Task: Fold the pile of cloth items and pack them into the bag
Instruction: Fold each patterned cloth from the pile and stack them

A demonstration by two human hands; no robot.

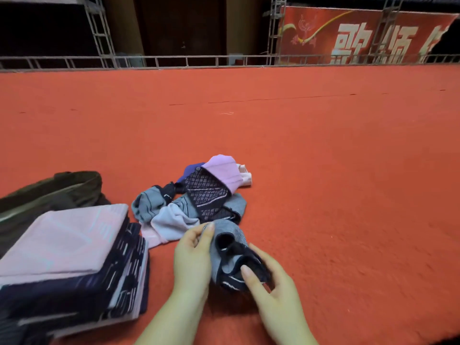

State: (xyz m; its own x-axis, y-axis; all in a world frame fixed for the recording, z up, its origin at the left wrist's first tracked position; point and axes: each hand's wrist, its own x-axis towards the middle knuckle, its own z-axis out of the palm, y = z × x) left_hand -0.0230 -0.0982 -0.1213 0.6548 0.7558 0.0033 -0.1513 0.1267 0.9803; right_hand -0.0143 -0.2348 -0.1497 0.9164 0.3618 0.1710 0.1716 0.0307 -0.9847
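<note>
Red carpet, metal truss and a torn banner

A wide red carpet (298, 145) covers the floor, with a thin dark seam line running across its far part. Along its far edge lies a horizontal metal truss rail (199, 61), with upright truss posts (99, 31) rising behind it. At the far right hangs a red banner (361, 36) with large pale characters, its right edge torn.

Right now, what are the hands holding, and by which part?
Both hold one grey and black sock: left hand pinches its grey end, right hand grips its dark cuff end.
</note>
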